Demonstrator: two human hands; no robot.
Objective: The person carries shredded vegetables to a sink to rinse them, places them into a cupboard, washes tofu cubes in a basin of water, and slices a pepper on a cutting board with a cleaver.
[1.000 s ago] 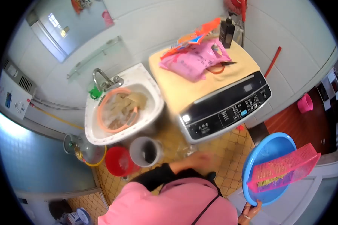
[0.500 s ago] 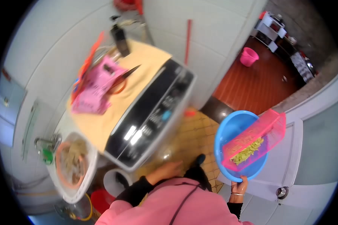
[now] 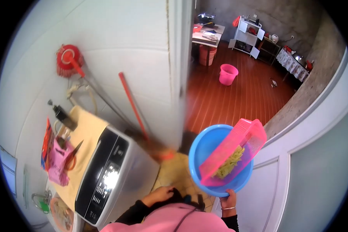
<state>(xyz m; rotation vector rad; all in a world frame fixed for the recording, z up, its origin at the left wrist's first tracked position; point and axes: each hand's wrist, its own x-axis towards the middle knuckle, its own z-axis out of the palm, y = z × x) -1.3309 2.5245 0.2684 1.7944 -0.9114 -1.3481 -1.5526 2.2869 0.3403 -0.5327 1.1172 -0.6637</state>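
My right hand (image 3: 229,199), a bracelet at its wrist, is closed on the near rim of a blue basin (image 3: 196,149). Leaning slantwise inside it is a pink mesh basket (image 3: 248,131), its upper end sticking out past the rim. Pale green shredded vegetable (image 3: 229,164) lies within the basket. My left hand (image 3: 161,194) hangs in front of my waist, beside the washing machine, holding nothing; its fingers look loosely bent and open.
At left stands a washing machine (image 3: 137,166) bearing a cloth, scissors, a pink packet (image 3: 58,166) and a pump bottle (image 3: 63,118). A doorway opens onto a red floor with a pink bucket (image 3: 228,74). The white door (image 3: 259,189) stands at right. A red-handled mop (image 3: 69,60) leans on the wall.
My view has swung right, showing more of the room beyond the doorway. The basin stays in my right hand, now nearer the doorway's middle. My left hand remains without anything in it.
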